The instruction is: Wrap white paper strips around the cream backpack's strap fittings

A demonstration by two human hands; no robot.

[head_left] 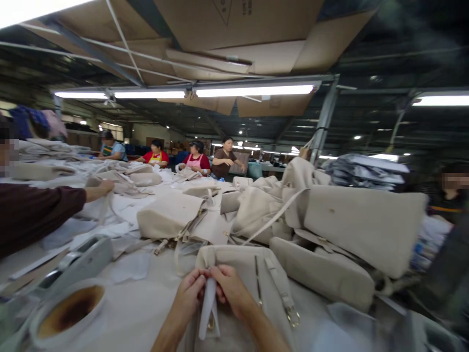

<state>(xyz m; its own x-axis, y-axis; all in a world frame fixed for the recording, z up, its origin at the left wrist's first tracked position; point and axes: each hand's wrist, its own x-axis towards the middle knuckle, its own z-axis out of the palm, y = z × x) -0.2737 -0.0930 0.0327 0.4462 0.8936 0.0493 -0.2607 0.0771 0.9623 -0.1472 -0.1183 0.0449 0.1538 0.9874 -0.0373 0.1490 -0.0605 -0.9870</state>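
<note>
overhead, cardboard ceiling (234, 29), tube lights (252, 90); white table (139, 313) heaped with beige bags (362, 230).

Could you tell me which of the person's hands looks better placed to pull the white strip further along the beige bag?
Probably the right hand: it pinches the top of the white strip at the beige bag. The left hand also holds the strip.

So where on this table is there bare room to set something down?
One bare patch of the table: between the round pot and the left hand, which with the right hand pinches a white strip over the beige bag. Right of it, piled bags crowd everything.
</note>
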